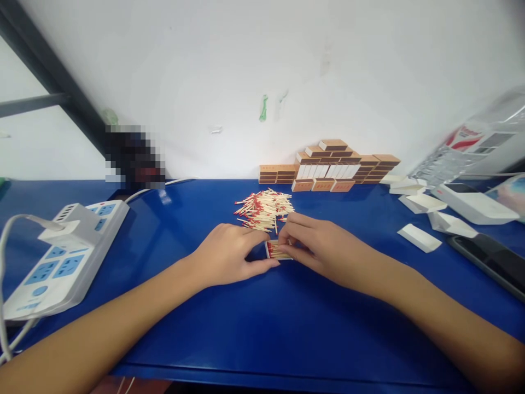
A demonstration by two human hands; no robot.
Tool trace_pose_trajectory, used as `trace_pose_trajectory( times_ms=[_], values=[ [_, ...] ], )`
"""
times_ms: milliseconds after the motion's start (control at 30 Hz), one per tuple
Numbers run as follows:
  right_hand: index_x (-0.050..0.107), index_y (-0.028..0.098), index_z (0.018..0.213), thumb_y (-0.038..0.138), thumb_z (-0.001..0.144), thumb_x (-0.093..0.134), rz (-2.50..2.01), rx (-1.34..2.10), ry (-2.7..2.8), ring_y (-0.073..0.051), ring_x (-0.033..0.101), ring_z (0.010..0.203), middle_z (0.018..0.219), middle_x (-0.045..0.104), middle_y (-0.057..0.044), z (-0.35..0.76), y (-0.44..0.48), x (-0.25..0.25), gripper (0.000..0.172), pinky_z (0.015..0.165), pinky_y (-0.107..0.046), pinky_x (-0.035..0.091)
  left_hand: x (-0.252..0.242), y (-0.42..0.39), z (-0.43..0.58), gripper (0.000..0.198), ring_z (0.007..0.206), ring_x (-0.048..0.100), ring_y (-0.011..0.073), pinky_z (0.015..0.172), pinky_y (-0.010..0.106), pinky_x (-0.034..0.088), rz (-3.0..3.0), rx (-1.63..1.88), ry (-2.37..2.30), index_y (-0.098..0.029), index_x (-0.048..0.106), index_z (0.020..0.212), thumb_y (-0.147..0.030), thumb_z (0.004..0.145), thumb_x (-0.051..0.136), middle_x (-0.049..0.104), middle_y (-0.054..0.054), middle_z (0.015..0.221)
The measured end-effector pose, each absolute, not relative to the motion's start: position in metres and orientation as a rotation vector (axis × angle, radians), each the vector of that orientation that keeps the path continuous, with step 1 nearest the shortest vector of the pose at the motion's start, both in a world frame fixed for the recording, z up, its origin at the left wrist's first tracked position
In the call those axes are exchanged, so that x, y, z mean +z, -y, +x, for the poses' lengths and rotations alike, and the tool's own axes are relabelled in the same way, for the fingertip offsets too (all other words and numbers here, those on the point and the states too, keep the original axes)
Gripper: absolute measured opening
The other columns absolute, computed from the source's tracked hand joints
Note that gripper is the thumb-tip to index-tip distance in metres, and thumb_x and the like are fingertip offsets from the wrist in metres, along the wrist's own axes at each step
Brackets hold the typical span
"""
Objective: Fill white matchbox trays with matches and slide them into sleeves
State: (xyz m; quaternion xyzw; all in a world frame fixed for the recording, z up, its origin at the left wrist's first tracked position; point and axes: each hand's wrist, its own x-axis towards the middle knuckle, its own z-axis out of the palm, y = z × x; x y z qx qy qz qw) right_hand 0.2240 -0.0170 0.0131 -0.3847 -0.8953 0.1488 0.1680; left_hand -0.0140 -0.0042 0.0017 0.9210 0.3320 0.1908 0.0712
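A small white matchbox tray (268, 250) lies on the blue table, holding a layer of red-tipped matches (276, 251). My left hand (229, 254) grips the tray's left end, thumb on the near side and fingers on the far side. Curled over the tray's right part is my right hand (322, 243), its thumb and fingers pinched together at the matches. Those fingers hide the right end of the tray and whatever sits exactly between their tips. Just beyond both hands is a loose heap of matches (264, 209), heads pointing various ways.
Stacked matchboxes (328, 164) stand against the wall. Several empty white trays (419, 238) lie at the right, near a dark phone (492, 262), a white box (476, 203) and a plastic bottle (459, 145). A power strip (69, 262) with cables occupies the left side.
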Motion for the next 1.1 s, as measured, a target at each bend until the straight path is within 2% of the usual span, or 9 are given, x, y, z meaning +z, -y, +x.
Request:
trace_pose_trajectory(
  times_ms=[133,333,467,567,667,733,900,1100],
  values=[
    [0.065,0.021,0.095,0.023,0.102,0.057,-1.056,0.39,2.541,-0.015,0.061,0.078,0.097,0.065,-0.004,0.231,0.014,0.017,0.011,0.066,-0.028,0.044,0.002,0.003,-0.015,0.033,0.051,0.053,0.0095,0.052,0.023,0.035,2.778,0.604,-0.986,-0.02,0.072,0.096,-0.052,0.093,0.067,0.059,-0.005,0.062],
    [0.065,0.019,0.091,0.026,0.102,0.055,-1.145,0.119,2.417,-0.016,0.057,0.072,0.085,0.062,-0.003,0.246,0.001,0.019,0.016,0.064,-0.03,0.039,0.001,0.004,-0.016,0.036,0.052,0.055,0.0101,0.054,0.024,0.038,2.798,0.696,-0.977,-0.019,0.074,0.106,-0.052,0.093,0.068,0.062,-0.005,0.062],
    [0.065,0.02,0.088,0.026,0.1,0.059,-1.216,0.153,2.369,-0.016,0.055,0.071,0.08,0.06,-0.002,0.25,-0.008,0.011,0.014,0.064,-0.029,0.038,0.001,0.01,-0.013,0.036,0.054,0.058,0.0103,0.056,0.024,0.041,2.796,0.713,-0.927,-0.02,0.074,0.107,-0.052,0.092,0.069,0.065,-0.004,0.066],
    [0.066,0.02,0.097,0.023,0.099,0.058,-1.206,0.221,2.363,-0.016,0.057,0.075,0.087,0.061,-0.003,0.246,-0.012,0.002,0.009,0.067,-0.029,0.041,0.001,0.014,-0.011,0.036,0.053,0.057,0.0103,0.055,0.024,0.04,2.775,0.727,-0.943,-0.02,0.074,0.108,-0.052,0.091,0.07,0.065,-0.004,0.066],
    [0.066,0.022,0.113,0.016,0.102,0.05,-1.122,0.243,2.421,-0.017,0.059,0.084,0.102,0.06,-0.006,0.24,-0.015,-0.004,0.021,0.073,-0.03,0.044,0.002,0.018,-0.008,0.035,0.057,0.06,0.0104,0.056,0.024,0.041,2.761,0.676,-0.848,-0.02,0.074,0.106,-0.052,0.092,0.069,0.067,-0.004,0.069],
    [0.066,0.023,0.117,0.012,0.101,0.047,-1.06,0.241,2.482,-0.017,0.058,0.086,0.107,0.058,-0.007,0.237,-0.017,-0.007,0.026,0.074,-0.03,0.044,0.002,0.019,-0.008,0.035,0.06,0.062,0.0107,0.057,0.024,0.042,2.772,0.626,-0.755,-0.02,0.073,0.105,-0.053,0.093,0.068,0.068,-0.004,0.071],
    [0.064,0.022,0.105,0.014,0.101,0.051,-1.083,0.147,2.566,-0.017,0.055,0.084,0.104,0.057,-0.005,0.231,-0.024,-0.008,0.016,0.068,-0.027,0.039,0.003,0.016,-0.011,0.032,0.059,0.062,0.0108,0.056,0.025,0.041,2.813,0.589,-0.828,-0.019,0.073,0.104,-0.05,0.094,0.068,0.068,-0.004,0.07],
    [0.058,0.018,0.102,0.02,0.105,0.046,-1.102,-0.015,2.635,-0.02,0.056,0.09,0.106,0.058,-0.008,0.227,-0.028,-0.011,0.012,0.066,-0.03,0.038,0.002,0.017,-0.009,0.035,0.063,0.065,0.0119,0.059,0.026,0.045,2.863,0.564,-0.761,-0.019,0.072,0.106,-0.052,0.097,0.063,0.071,-0.002,0.075]
  ],
)
